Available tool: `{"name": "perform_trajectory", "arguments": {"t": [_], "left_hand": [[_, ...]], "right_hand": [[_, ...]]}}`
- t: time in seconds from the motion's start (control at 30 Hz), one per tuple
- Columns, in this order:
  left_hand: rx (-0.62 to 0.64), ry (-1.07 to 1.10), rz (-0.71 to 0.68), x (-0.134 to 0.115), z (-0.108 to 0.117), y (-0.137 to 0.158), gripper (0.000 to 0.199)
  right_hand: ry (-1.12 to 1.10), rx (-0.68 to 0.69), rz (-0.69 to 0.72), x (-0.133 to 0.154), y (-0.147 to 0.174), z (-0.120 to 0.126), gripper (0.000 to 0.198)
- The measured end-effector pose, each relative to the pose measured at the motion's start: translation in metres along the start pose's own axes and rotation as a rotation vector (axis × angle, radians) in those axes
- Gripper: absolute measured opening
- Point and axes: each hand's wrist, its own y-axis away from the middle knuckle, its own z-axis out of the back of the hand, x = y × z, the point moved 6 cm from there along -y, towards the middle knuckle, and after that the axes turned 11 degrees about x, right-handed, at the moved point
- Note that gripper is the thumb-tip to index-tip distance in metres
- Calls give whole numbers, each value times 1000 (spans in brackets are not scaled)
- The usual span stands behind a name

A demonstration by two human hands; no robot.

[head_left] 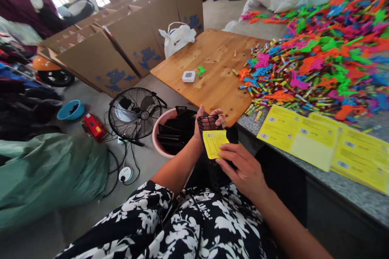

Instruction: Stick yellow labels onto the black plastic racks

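Clock directions run from the hands, twelve pointing straight ahead.

Nearest: right hand (243, 166), thumb below and fingers above, pinching the right edge of a yellow label (214, 144). Left hand (198, 128) curls round a black frame (208, 121), thumb on one side, fingertips on the other. Label lies over the frame's near part, just in front of the left hand, above the lap.

Handling, as judged: label very light, thin, quick to bend or crease; best taken by an edge or corner, print left clear. Frame looks like light, stiff plastic, openwork, perhaps a little springy; the side rails give the surest hold. Thin bars could snap if squeezed hard.

At nine, just beside the left forearm: pink tub (155, 139) with more black pieces (174, 132). At three: yellow sheets (273, 127) on a stone counter, one with a pale patch. At twelve: wooden table (219, 60); at eleven on it, a white gadget (189, 76) beside a green toy (200, 71). At two, farther: heap of bright toys (316, 62). At ten: cartons (146, 44).

Hard to make out: label print too small to read; whether its back is sticky, or stuck to the frame, cannot be told. Left palm and frame's lower end hidden. Heap cut off at the right edge.
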Motion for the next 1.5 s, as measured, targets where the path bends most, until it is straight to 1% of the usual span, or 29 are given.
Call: {"name": "perform_trajectory", "arguments": {"t": [0.13,0.2,0.3,0.43,0.6,0.7,0.83,0.97,1.03,1.1,1.23,1.37,1.5], "left_hand": [[-33,-16,24,1,1,0,74],[-26,-36,21,1,0,0,75],[-8,-53,15,1,-1,0,75],[-43,-42,39,3,1,0,74],[-37,-60,63,3,1,-4,80],[-20,-57,85,4,0,-5,82],[-35,-30,111,5,3,-6,78],[-57,-16,89,2,12,-6,76],[-54,-8,85,3,15,-5,73],[-36,-6,103,5,15,-4,72],[-9,-1,116,10,9,-4,70],[-13,3,105,11,6,-6,67],[8,6,84,11,4,-6,65]], "right_hand": [[-12,9,-7,-2,1,-1,13],[2,22,-6,-3,2,-3,13],[35,58,-17,-5,3,-6,11],[81,111,-20,-5,4,-9,9],[118,146,-7,-4,3,-10,10],[82,110,13,-2,3,-7,14],[19,6,5,1,5,2,19],[59,-65,74,12,9,12,30],[46,-75,74,12,8,14,34],[17,-85,39,7,7,15,33],[7,-92,11,1,4,8,32],[9,-84,11,2,5,1,33],[21,-100,7,5,6,1,35]]}}
